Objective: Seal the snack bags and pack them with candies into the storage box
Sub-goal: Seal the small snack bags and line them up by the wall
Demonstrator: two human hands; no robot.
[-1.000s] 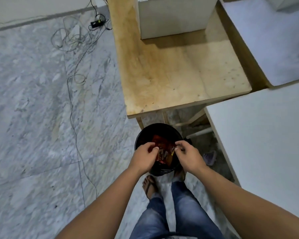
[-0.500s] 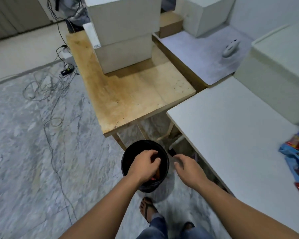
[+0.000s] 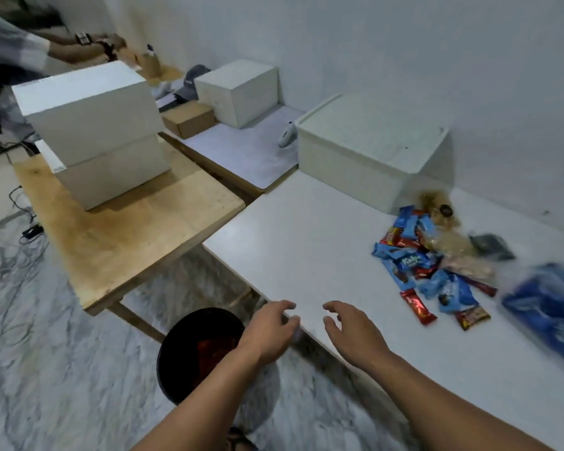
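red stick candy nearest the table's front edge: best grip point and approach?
Pinch the red stick across its narrow width near the middle, from above, probably with the right hand, which is open and nearer. It lies flat on the white table, slanted, its near end clear of the blue wrappers, so a top-down pinch should meet only the stick.

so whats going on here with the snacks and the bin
A person stands at a white table with both hands empty. The left hand hovers at the table's edge, above a round black bin on the floor with something red inside. The right hand hovers over the tabletop. A pile of blue and red candy wrappers lies unpacked near the lidded white storage box.
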